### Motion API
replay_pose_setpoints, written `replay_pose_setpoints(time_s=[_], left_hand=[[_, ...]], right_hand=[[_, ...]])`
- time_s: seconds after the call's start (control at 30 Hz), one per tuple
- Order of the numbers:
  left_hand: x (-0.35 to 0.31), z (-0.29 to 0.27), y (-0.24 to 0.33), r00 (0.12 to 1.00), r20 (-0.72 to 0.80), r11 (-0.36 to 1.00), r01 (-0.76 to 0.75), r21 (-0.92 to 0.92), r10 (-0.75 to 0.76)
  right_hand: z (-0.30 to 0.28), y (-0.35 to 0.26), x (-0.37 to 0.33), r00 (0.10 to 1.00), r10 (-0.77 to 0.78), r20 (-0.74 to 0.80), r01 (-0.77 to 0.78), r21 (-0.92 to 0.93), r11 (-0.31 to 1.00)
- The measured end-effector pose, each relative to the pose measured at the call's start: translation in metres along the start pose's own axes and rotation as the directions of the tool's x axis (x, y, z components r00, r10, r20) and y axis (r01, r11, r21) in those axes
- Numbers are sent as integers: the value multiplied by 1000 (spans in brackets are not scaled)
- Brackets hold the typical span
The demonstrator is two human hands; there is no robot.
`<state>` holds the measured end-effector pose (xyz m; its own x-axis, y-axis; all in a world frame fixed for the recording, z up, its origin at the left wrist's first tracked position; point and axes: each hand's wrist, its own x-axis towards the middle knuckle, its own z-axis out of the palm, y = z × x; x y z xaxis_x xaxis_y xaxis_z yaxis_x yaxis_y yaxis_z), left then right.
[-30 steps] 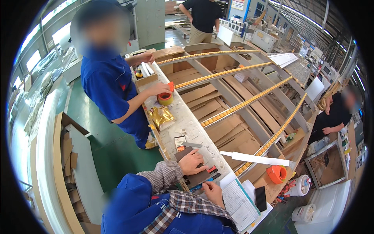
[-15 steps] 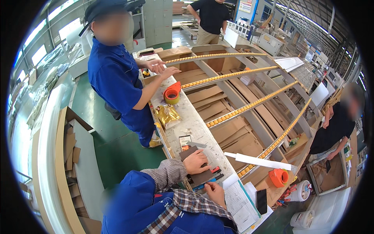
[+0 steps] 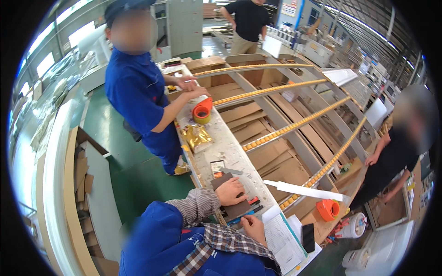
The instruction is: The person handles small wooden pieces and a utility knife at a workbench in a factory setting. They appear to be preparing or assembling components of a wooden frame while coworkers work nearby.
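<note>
Head view: the right-side person in black (image 3: 387, 154) comes nearer; handwork stays the same. Left hand (image 3: 231, 191) lies flat, fingers loose, on brown board (image 3: 237, 210); right hand (image 3: 253, 228) curls, hold unclear.

Glossy green floor (image 3: 142, 174), bright windows (image 3: 81, 34) at left, grey cabinet (image 3: 186, 30), ribbed roof (image 3: 368, 14) at upper right.

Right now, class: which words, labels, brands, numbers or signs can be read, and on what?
Nothing reads clearly.
Paper sheet: writing too small.
White bench: handwritten marks, too blurred.
Wearer's blue garment: white lettering, partly hidden.
Small card: print too small.
Wall sign: too blurred.
</note>
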<state>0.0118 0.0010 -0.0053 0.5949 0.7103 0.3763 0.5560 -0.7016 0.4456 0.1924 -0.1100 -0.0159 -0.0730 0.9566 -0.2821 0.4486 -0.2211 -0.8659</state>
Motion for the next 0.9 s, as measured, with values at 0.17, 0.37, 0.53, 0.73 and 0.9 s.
replay_pose_setpoints(time_s=[0.17,0.37,0.53,0.73,0.9], left_hand=[[-3,-2,0,1000,-13,1000,-1,11,1],[-2,1,-2,999,-37,1000,-18,14,19],[-2,0,-1,1000,-17,1000,-11,19,11],[-3,2,-2,1000,-10,1000,-1,8,1],[-2,-1,1,1000,3,1000,-1,28,0]], right_hand=[[3,1,2,1000,-12,4,12,33,999],[3,-3,-1,1000,-2,8,1,38,999],[3,-5,0,1000,-4,-3,4,-49,999],[2,-17,-4,998,60,-2,-60,-3,998],[0,-18,-6,999,43,10,-43,-23,999]])
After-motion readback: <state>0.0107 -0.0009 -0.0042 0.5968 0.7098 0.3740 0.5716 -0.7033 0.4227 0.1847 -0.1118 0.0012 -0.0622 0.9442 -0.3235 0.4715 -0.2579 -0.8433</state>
